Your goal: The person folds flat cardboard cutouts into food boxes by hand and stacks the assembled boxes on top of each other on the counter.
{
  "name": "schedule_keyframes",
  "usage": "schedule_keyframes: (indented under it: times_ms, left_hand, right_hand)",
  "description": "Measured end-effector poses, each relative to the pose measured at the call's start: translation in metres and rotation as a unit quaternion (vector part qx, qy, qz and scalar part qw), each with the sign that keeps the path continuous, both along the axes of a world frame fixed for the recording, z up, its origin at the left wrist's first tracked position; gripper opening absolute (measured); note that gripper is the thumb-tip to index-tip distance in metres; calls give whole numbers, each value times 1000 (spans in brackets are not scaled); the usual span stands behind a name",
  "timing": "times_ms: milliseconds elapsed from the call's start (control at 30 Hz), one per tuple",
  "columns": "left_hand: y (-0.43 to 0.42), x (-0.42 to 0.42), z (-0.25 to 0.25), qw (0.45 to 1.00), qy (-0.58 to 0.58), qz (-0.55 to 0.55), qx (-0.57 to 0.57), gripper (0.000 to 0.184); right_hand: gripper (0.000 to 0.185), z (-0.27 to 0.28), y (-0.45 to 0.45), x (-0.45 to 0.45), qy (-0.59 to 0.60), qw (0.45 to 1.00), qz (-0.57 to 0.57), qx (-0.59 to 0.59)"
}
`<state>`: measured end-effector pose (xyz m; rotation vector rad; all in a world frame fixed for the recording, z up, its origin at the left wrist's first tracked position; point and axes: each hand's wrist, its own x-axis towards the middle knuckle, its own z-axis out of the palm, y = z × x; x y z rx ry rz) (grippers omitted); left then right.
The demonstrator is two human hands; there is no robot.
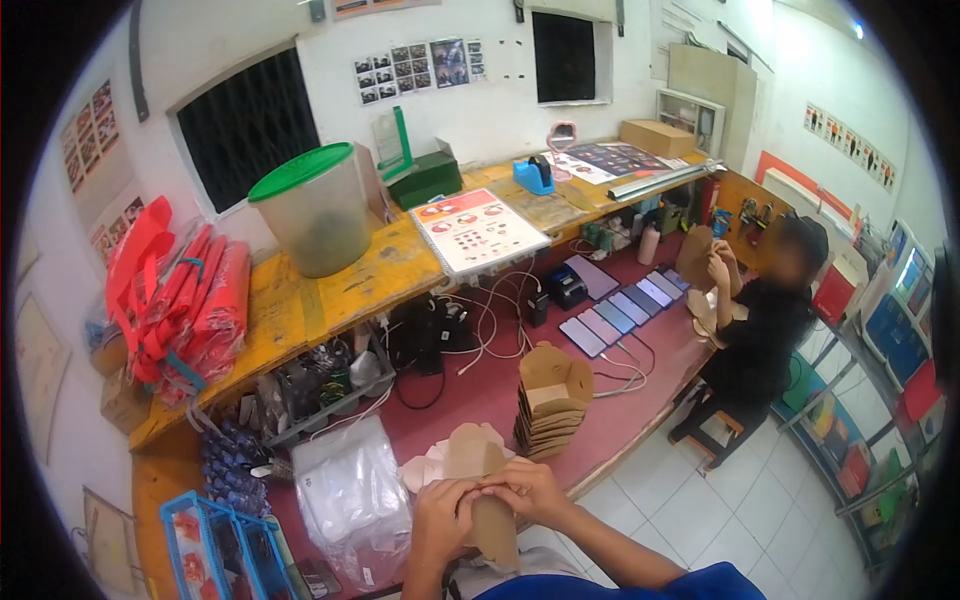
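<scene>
Between my two hands is a brown cardboard food box point(494, 535), partly folded, held above the front edge of the red table. My left hand point(445, 512) pinches it from the left. Fingers of my right hand point(527, 490) are closed on its upper edge, close to the left fingertips. Just beyond lie flat cardboard blanks point(428, 468), partly covered by the hands. A stack of folded cardboard boxes point(552, 405) stands to the right, nested one in another with the top one open.
Clear plastic bags point(350, 490) lie left, by a blue basket point(205, 550). Several phones point(622, 312) with cables are lined up farther right. A seated co-worker point(770, 310) holds cardboard at the far end. A yellow shelf point(375, 270) overhangs the table's back, carrying a green-lidded bin point(318, 220).
</scene>
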<state>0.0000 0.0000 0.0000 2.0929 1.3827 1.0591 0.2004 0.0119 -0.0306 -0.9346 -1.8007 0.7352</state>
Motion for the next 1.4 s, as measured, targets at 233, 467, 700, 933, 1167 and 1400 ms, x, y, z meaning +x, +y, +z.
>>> schedule_keyframes:
  times_ms: [233, 467, 700, 933, 1167, 1400]
  left_hand:
    - [1, -7, 9, 993, 29, 63, 96, 10]
    - [5, -32, -29, 910, -361, 204, -18, 36]
    - [19, -43, -36, 766, -547, -11, -337, 48]
    - [23, -34, -6, 886, -393, -11, -245, 35]
    - [20, -22, 24, 982, -60, 144, 104, 21]
    - [32, -9, 21, 984, 18, 94, 151, 20]
  right_hand:
    - [13, 13, 11, -17, 25, 999, -17, 18]
    - [16, 31, 20, -19, 29, 991, -67, 112]
    - [28, 39, 22, -24, -48, 972, -12, 228]
    - [33, 37, 27, -22, -67, 970, -38, 229]
    - [18, 38, 45, -19, -47, 990, -32, 128]
    - [16, 48, 48, -27, -38, 995, -22, 89]
